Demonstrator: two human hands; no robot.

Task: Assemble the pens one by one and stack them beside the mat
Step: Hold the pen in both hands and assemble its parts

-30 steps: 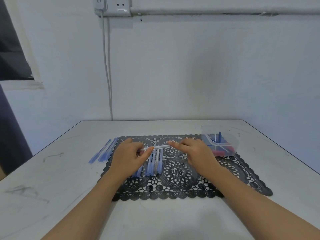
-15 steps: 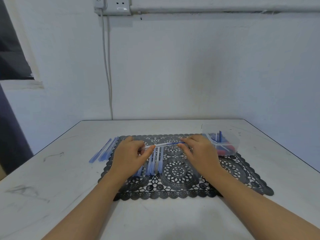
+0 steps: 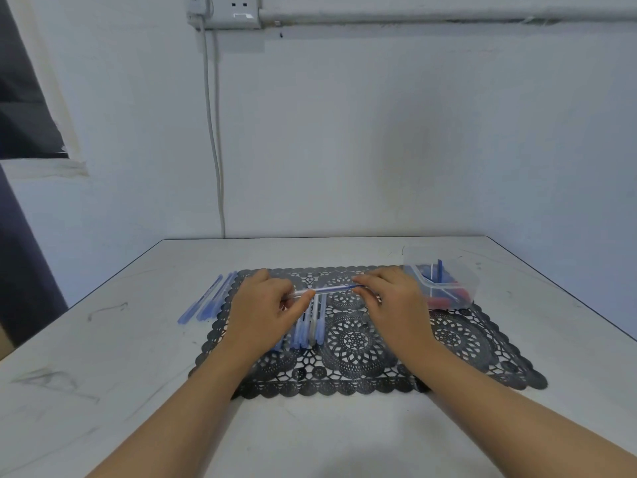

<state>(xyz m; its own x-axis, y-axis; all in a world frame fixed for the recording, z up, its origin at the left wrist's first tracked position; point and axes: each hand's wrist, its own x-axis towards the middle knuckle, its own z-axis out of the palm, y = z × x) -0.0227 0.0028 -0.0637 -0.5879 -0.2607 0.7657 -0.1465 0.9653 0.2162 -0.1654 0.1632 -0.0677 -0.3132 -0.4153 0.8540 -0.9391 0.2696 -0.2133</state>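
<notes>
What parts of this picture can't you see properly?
All in the head view:
- Both ends of the pen are covered by the left hand and the right hand, so how far it is assembled is hidden.
- The loose pen parts on the mat lie partly under the left hand and cannot be counted.
- The pieces inside the clear tub are too small and blurred to identify.

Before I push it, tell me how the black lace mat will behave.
The black lace mat looks thin and full of holes, so it is likely light and floppy, wrinkling rather than sliding whole. The clear container at its far right corner may pin that end.
</notes>
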